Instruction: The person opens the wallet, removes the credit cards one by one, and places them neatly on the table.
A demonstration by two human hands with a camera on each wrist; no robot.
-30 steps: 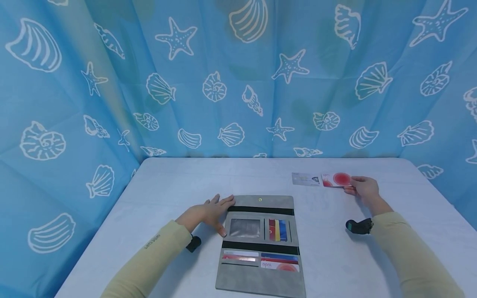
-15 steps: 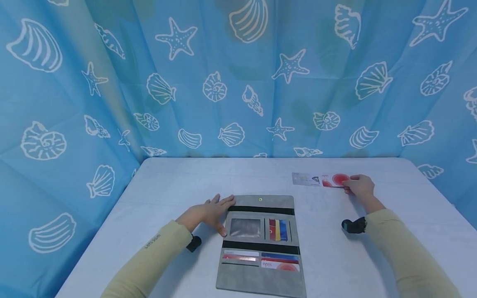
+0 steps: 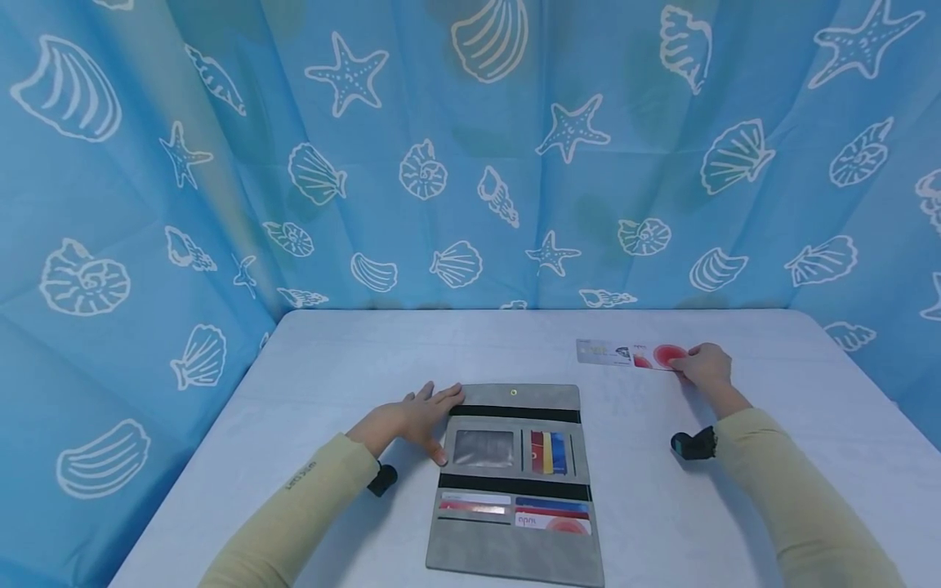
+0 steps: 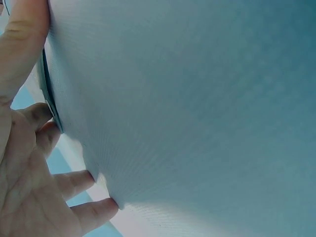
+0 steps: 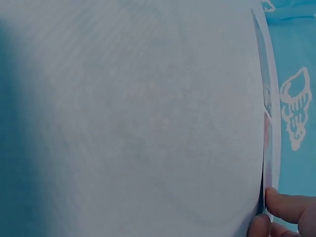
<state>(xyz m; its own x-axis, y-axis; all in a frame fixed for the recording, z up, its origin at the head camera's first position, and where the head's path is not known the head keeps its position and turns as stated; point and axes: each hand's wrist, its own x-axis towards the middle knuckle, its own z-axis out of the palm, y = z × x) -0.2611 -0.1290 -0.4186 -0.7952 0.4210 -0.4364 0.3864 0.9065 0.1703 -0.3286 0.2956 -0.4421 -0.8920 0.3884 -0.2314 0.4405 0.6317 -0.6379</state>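
Observation:
A grey wallet (image 3: 515,549) lies unfolded on the table, with several cards in its slots. My left hand (image 3: 415,422) rests at the wallet's upper left edge, fingers spread; the left wrist view shows fingertips (image 4: 109,206) down on the cloth. At the back right, my right hand (image 3: 707,367) pinches the right end of a white card with a red circle (image 3: 650,357). That card's left end sits right at the edge of a silver-grey card (image 3: 603,352). In the right wrist view, thumb and fingers hold the red-and-white card (image 5: 268,148) close over the table.
White cloth covers the table (image 3: 353,347). A blue curtain (image 3: 470,204) with shells and starfish hangs behind and along the sides. Each wrist wears a small black device, the right one (image 3: 693,445) low beside the sleeve.
My right hand has shifted left with the red-and-white card, narrowing the small gap to the silver-grey card. The left hand and the wallet have stayed in place.

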